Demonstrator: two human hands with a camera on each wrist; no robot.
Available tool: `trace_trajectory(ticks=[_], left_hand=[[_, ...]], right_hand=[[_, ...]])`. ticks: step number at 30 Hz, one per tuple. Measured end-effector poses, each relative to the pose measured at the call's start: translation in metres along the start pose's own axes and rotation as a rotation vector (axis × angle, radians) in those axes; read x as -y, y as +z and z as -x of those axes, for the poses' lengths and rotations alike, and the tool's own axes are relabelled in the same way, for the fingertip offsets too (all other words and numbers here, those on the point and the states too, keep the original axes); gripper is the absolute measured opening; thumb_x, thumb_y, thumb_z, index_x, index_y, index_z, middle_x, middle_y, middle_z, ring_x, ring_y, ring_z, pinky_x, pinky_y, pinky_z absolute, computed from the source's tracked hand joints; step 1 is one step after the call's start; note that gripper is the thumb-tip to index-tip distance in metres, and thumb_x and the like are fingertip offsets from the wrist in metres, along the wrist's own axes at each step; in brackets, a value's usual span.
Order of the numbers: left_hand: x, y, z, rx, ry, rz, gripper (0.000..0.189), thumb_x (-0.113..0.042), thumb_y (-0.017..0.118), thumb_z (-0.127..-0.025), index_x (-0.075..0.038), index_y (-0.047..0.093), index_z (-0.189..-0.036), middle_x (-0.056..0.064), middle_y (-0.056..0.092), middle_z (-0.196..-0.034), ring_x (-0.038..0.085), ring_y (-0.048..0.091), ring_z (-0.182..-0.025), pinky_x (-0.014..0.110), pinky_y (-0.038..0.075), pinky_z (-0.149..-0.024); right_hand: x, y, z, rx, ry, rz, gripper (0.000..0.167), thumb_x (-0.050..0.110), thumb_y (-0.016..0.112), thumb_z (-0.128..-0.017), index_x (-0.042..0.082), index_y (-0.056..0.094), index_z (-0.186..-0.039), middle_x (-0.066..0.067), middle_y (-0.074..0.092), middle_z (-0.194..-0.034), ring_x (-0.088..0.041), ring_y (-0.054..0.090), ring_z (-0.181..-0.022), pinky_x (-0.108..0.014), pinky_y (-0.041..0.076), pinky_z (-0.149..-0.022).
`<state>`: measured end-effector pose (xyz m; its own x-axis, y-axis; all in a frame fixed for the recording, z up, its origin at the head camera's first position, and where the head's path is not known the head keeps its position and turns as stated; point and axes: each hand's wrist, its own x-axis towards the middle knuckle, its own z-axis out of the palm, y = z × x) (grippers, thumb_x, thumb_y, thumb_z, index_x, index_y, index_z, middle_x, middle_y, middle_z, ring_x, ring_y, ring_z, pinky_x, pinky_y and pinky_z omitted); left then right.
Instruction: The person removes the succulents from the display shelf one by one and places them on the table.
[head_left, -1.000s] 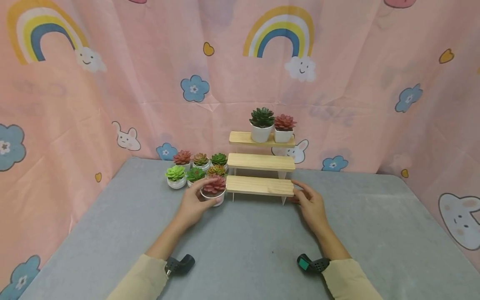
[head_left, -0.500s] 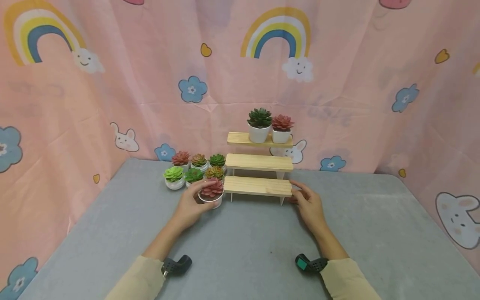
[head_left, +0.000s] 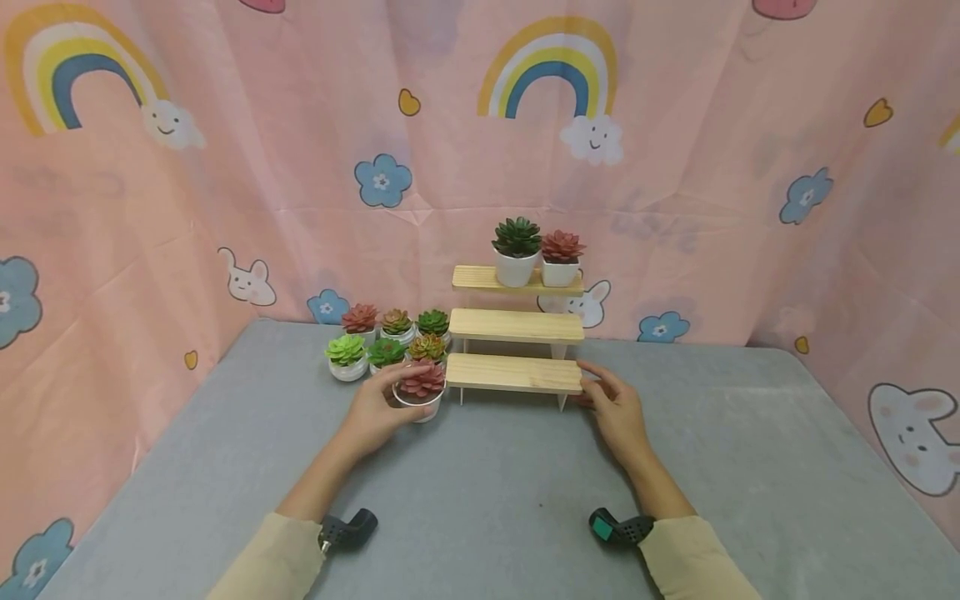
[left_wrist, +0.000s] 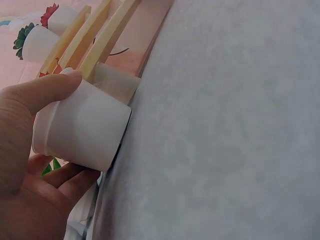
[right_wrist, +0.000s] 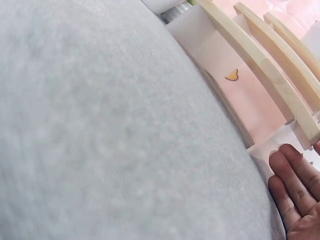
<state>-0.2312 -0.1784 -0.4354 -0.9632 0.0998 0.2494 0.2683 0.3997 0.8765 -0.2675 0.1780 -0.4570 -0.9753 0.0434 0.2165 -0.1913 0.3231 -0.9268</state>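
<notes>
A potted red succulent [head_left: 424, 380] stands at the left end of the three-tier wooden shelf [head_left: 513, 373]. My left hand [head_left: 375, 413] grips its white pot [left_wrist: 85, 125], with the thumb on one side and fingers on the other. In the left wrist view, the pot's base is close over the grey tabletop. At the shelf's other end, my right hand [head_left: 621, 417] touches the lowest tier; in the right wrist view, its straight fingers [right_wrist: 290, 172] lie by the clear side support [right_wrist: 280, 140].
A dark green succulent [head_left: 517, 239] and a red one [head_left: 562, 247] stand on the top tier. Several small potted succulents, including a bright green one [head_left: 346, 352], cluster left of the shelf. A pink printed curtain [head_left: 315, 167] hangs behind the grey table [head_left: 480, 508].
My left hand has drawn the potted red succulent slightly toward me. My right hand stays at the shelf's right end. The head view has shifted a little.
</notes>
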Motion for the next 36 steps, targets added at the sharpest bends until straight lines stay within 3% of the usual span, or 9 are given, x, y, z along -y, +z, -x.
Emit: trace_trajectory(ticks=[4,11,21,31,36], left_hand=[[-0.0011,-0.0012,0.0012,0.004,-0.004,0.0,0.058,-0.015,0.088,-0.077,-0.022,0.069,-0.132,0.007,0.057,-0.147,0.032,0.04,-0.147,0.051,0.036,-0.12],[-0.0014,-0.0049,0.0027,0.029,0.02,0.005,0.058,-0.011,0.087,-0.078,-0.02,0.069,-0.131,0.007,0.06,-0.144,0.03,0.046,-0.144,0.05,0.037,-0.119],[0.0012,-0.007,0.0009,0.077,0.038,0.014,0.058,-0.01,0.086,-0.078,-0.023,0.067,-0.132,0.004,0.059,-0.144,0.024,0.051,-0.138,0.029,0.043,-0.112],[0.0009,-0.0056,0.0015,0.072,0.03,0.006,0.058,-0.01,0.086,-0.079,-0.022,0.066,-0.132,0.005,0.058,-0.146,0.026,0.051,-0.138,0.047,0.043,-0.114],[0.0006,-0.0034,0.0013,0.058,0.048,0.017,0.059,-0.009,0.086,-0.079,-0.021,0.066,-0.133,0.005,0.058,-0.145,0.026,0.052,-0.135,0.04,0.044,-0.114]], right_hand=[[-0.0004,0.0,0.0002,0.001,0.004,0.007,0.036,0.017,0.052,-0.105,0.007,0.061,-0.138,-0.026,0.071,-0.118,0.005,0.068,-0.081,-0.014,0.057,-0.078],[0.0028,0.0007,0.0004,0.007,0.011,0.005,0.037,0.018,0.052,-0.106,0.006,0.061,-0.139,-0.027,0.07,-0.119,-0.015,0.075,-0.091,-0.02,0.059,-0.082],[0.0008,0.0001,0.0011,0.005,-0.006,-0.004,0.036,0.018,0.052,-0.106,0.005,0.061,-0.138,-0.029,0.07,-0.118,0.002,0.07,-0.083,-0.015,0.057,-0.079],[-0.0027,0.0012,-0.0001,0.0,-0.007,0.012,0.036,0.018,0.052,-0.105,0.007,0.061,-0.138,-0.027,0.071,-0.115,0.003,0.07,-0.081,-0.015,0.057,-0.079],[-0.0027,0.0016,-0.0001,-0.005,0.005,0.037,0.036,0.017,0.052,-0.105,0.009,0.061,-0.139,-0.025,0.073,-0.115,-0.005,0.073,-0.084,-0.015,0.057,-0.078]])
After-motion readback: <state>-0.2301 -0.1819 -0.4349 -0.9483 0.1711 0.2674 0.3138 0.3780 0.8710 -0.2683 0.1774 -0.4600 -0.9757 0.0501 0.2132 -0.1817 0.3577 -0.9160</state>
